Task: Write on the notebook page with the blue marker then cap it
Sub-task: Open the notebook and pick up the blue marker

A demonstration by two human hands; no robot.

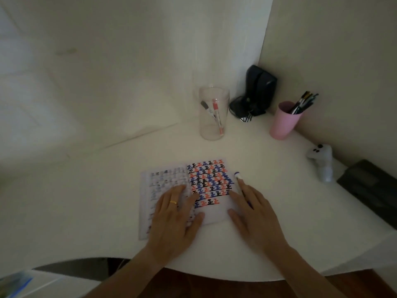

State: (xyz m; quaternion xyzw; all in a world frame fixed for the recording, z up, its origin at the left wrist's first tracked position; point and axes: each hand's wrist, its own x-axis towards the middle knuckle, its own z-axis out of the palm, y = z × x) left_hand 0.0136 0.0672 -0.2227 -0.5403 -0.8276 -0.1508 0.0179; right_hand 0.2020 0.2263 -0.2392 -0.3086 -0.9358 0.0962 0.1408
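My left hand (175,214) flat and open on the notebook (184,194), my right hand (251,214) loosely over the blue marker (240,183), grip unclear, white table (107,201).

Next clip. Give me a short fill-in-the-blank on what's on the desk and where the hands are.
1. The left hand lies flat on the open ____.
2. The clear jar holds a black marker and a ____ one.
3. The pens stand in a ____ cup.
4. The blue marker lies under the fingers of the ____ hand.

Missing words: notebook; red; pink; right
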